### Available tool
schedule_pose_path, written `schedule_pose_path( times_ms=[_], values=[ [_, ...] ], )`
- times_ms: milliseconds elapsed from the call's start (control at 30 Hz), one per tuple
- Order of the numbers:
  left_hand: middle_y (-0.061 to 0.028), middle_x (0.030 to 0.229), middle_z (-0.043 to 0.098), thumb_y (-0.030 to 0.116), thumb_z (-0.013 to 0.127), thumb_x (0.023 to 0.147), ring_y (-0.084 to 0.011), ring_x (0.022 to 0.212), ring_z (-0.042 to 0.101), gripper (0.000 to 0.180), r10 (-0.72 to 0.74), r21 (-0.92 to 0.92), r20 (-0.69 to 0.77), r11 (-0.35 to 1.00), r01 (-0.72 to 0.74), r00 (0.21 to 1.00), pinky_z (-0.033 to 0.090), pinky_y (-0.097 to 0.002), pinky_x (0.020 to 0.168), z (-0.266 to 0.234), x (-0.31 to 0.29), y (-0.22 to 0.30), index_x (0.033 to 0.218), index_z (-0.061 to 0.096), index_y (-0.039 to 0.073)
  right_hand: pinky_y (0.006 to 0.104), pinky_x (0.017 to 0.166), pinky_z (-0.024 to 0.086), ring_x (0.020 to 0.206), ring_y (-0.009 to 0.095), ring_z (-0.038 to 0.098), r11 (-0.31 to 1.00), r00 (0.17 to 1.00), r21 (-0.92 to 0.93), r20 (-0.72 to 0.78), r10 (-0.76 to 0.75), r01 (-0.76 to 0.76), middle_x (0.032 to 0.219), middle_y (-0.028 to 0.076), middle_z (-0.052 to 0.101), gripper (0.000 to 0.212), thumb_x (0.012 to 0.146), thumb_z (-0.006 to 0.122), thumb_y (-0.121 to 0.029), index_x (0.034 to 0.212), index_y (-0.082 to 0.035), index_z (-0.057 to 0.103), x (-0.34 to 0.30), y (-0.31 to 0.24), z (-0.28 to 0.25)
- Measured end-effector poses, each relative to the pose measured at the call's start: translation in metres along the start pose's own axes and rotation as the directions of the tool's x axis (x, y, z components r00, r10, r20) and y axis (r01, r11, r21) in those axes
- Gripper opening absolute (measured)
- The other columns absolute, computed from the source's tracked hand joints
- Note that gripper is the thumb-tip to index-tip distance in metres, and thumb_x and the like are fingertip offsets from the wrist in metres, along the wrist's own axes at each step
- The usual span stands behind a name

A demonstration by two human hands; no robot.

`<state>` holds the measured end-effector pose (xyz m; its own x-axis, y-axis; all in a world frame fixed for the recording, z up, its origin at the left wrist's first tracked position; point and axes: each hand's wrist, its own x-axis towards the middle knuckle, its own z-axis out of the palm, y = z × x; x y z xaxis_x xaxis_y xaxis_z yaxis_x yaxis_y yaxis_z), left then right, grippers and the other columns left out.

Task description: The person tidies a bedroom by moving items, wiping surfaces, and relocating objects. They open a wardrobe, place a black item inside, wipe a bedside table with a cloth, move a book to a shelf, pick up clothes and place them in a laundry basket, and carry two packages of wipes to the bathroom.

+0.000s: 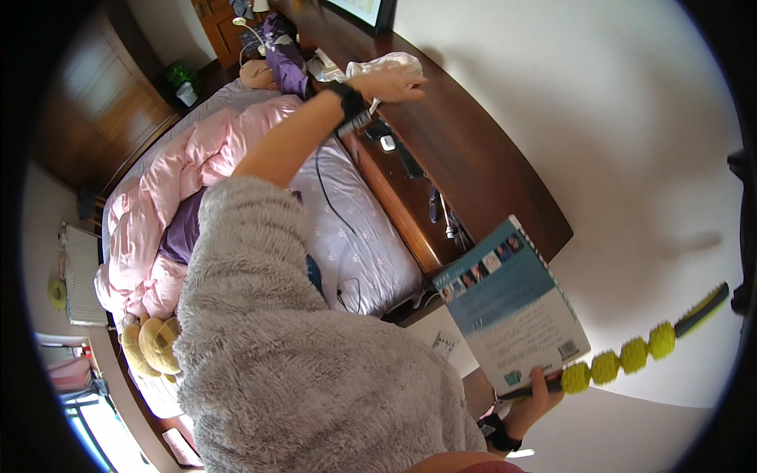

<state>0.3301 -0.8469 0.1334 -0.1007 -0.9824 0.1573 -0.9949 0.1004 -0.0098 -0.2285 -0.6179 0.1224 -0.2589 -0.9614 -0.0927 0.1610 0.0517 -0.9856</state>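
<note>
My right hand (536,408), at the lower right, is closed on the lower edge of a paperback book (512,303) and on the black handle of a massage roller stick (619,363) with several spiky yellow-green balls. The book's blue and white back cover faces me. My left arm reaches far out across the bed, a black watch (347,101) on its wrist. Fingers stretched out, my left hand (392,84) is over the brown wooden top beside a crumpled whitish plastic bag (386,65); whether it touches the bag, I cannot tell. A grey object (355,123) shows under that wrist, its kind unclear.
An open drawer (402,201) under the wooden top (481,150) holds small items and cables. Left of it is a bed (355,229) with a pink quilt (162,185). A black cable (327,185) runs over the sheet. A white wall (615,158) rises at the right.
</note>
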Motion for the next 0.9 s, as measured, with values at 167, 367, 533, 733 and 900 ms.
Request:
schedule_pose_path(
  times_ms=[167,367,533,733,900],
  values=[
    [-0.0177,0.153,0.022,0.053,0.044,0.092,-0.0389,0.140,0.025,0.060,0.022,0.606,0.509,0.701,-0.376,0.860,0.023,-0.0529,0.112,0.079,0.087,-0.115,0.146,0.031,0.031,0.0411,0.092,0.047,0.101,0.027,0.054,0.993,0.974,-0.116,-0.226,0.001,-0.028,0.116,0.017,0.050,0.065,0.070,0.060,0.008,0.131,0.006,0.036,-0.028,-0.012,-0.008],
    [-0.0152,0.152,0.027,0.035,0.048,0.094,-0.0338,0.140,0.025,0.037,-0.068,0.399,0.226,0.916,-0.029,0.972,0.029,-0.0573,0.108,0.118,0.159,-0.137,0.130,0.053,0.027,0.0417,0.091,0.047,0.100,0.027,0.053,0.997,0.910,-0.067,-0.415,0.012,-0.044,0.111,0.017,0.051,0.051,0.070,0.057,0.009,0.118,0.004,0.041,-0.037,-0.016,-0.005],
    [0.0005,0.135,0.048,0.032,0.052,0.088,-0.0223,0.133,0.032,0.032,0.475,0.634,0.414,0.461,-0.621,0.776,0.039,-0.0541,0.095,0.119,0.163,-0.123,0.117,0.061,0.020,0.0401,0.091,0.047,0.099,0.027,0.053,0.996,0.883,-0.082,-0.470,-0.001,-0.043,0.109,0.016,0.051,0.044,0.070,0.057,0.010,0.111,0.003,0.043,-0.023,-0.018,0.009],
    [-0.0169,0.141,0.033,0.031,0.054,0.089,-0.0412,0.136,0.024,0.035,0.456,0.297,0.340,0.778,-0.554,0.822,0.037,-0.0612,0.096,0.070,0.111,0.019,0.123,0.047,0.023,0.0385,0.088,0.049,0.097,0.025,0.055,0.999,0.909,-0.042,-0.417,-0.009,-0.009,0.109,0.015,0.052,0.049,0.070,0.059,0.008,0.117,0.003,0.044,-0.068,-0.025,-0.025],
    [-0.0288,0.145,0.024,0.042,0.053,0.092,-0.0563,0.134,0.021,0.066,0.455,-0.050,0.360,0.881,-0.470,0.815,0.039,-0.0633,0.096,0.067,0.061,0.230,0.148,0.022,0.028,0.0376,0.088,0.049,0.098,0.024,0.055,0.999,0.936,0.040,-0.351,0.025,-0.011,0.111,0.015,0.053,0.053,0.070,0.060,0.008,0.120,0.004,0.044,-0.085,-0.003,-0.133]
  ],
)
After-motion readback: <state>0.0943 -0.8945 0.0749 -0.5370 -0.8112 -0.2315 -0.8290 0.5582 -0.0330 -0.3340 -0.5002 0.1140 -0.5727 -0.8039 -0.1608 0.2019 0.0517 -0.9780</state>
